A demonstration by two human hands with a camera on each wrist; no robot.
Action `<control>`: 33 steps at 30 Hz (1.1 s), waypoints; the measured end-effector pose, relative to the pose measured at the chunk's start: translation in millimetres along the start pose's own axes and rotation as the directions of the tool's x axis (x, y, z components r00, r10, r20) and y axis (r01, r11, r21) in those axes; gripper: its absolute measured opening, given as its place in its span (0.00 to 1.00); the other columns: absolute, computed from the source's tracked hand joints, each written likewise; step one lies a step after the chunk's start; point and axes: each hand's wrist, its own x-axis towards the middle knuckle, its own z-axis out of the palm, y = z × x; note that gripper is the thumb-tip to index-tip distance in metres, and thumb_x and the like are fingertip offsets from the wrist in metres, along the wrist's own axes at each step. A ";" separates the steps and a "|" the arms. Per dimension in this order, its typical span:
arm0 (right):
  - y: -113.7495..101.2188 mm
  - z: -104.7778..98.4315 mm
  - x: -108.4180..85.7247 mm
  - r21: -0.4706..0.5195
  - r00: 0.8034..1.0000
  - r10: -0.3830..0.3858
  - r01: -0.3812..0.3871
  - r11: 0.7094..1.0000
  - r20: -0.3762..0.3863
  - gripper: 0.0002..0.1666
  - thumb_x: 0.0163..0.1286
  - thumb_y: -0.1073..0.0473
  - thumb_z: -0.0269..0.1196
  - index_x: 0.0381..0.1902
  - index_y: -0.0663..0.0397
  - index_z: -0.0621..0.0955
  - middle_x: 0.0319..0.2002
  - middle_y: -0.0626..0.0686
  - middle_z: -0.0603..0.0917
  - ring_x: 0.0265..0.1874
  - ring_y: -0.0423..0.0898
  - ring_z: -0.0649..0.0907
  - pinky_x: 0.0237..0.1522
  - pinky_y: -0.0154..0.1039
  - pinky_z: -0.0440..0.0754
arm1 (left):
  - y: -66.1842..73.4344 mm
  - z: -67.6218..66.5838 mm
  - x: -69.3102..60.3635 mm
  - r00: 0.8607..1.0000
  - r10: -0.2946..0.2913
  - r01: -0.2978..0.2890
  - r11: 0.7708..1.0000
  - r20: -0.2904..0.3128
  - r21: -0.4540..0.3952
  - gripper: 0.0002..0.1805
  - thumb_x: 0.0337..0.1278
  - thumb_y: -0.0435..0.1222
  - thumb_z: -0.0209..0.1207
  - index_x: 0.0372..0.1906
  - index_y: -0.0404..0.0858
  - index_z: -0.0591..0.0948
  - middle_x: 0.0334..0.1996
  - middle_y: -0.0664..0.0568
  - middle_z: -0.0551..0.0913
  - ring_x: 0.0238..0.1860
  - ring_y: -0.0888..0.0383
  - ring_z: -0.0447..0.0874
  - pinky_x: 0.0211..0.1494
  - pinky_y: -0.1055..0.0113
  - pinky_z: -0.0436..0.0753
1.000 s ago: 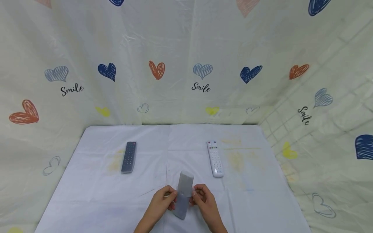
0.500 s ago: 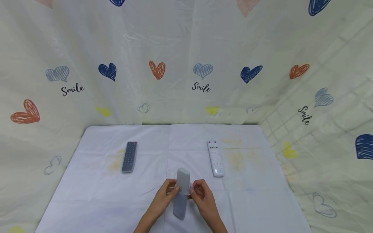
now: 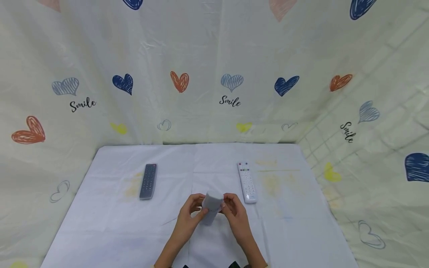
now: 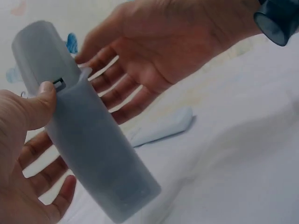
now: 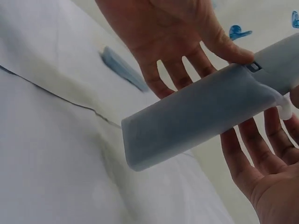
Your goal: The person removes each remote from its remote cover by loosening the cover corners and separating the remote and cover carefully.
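Observation:
A light grey remote (image 3: 213,200) (image 4: 44,51) stands partly inside a bluish translucent sleeve (image 3: 209,219) (image 4: 103,149) (image 5: 187,121), held up over the table. The left hand (image 3: 189,219) (image 4: 28,144) grips both near the sleeve's mouth, thumb on the near face by a small dark slot, fingers behind. On the other side the right hand (image 3: 238,217) (image 5: 275,186) pinches the sleeve's flared lip (image 5: 284,107) between thumb and fingers; its thumb is mostly cut off in the right wrist view.
A dark grey remote (image 3: 148,181) lies back left on the white-covered table (image 3: 117,223), and a white remote (image 3: 247,183) back right. Behind the table hangs a curtain (image 3: 201,44) with printed hearts.
Both hands have risen a little away from the body with the remote and sleeve. The sleeve's lower end has tilted, so the pair looks shorter from above. The two other remotes lie where they were.

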 end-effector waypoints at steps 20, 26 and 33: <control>-15.8 -21.3 18.6 -0.085 0.943 -0.198 0.228 0.970 0.269 0.11 0.76 0.63 0.64 0.54 0.53 0.83 0.56 0.58 0.85 0.57 0.39 0.84 0.56 0.39 0.85 | 2.3 -4.4 -1.0 0.983 0.162 -0.159 0.986 -0.091 0.045 0.24 0.58 0.35 0.70 0.59 0.53 0.80 0.57 0.59 0.85 0.61 0.63 0.82 0.68 0.61 0.78; -15.3 -18.2 19.6 -0.181 0.924 -0.322 0.359 0.915 0.206 0.12 0.72 0.69 0.67 0.47 0.49 0.81 0.48 0.54 0.85 0.48 0.41 0.84 0.51 0.38 0.86 | 3.2 -4.0 -3.2 0.985 0.151 -0.145 0.987 -0.079 0.070 0.23 0.57 0.36 0.70 0.58 0.54 0.81 0.56 0.60 0.85 0.58 0.60 0.83 0.67 0.54 0.79; -10.5 -9.3 15.6 -0.362 0.870 -0.484 0.481 0.798 0.089 0.24 0.60 0.78 0.67 0.46 0.45 0.80 0.43 0.46 0.84 0.38 0.39 0.84 0.41 0.32 0.86 | -0.6 -1.5 -5.4 0.975 0.195 -0.190 0.980 -0.107 0.054 0.23 0.57 0.32 0.69 0.58 0.49 0.80 0.54 0.55 0.85 0.54 0.64 0.84 0.61 0.64 0.81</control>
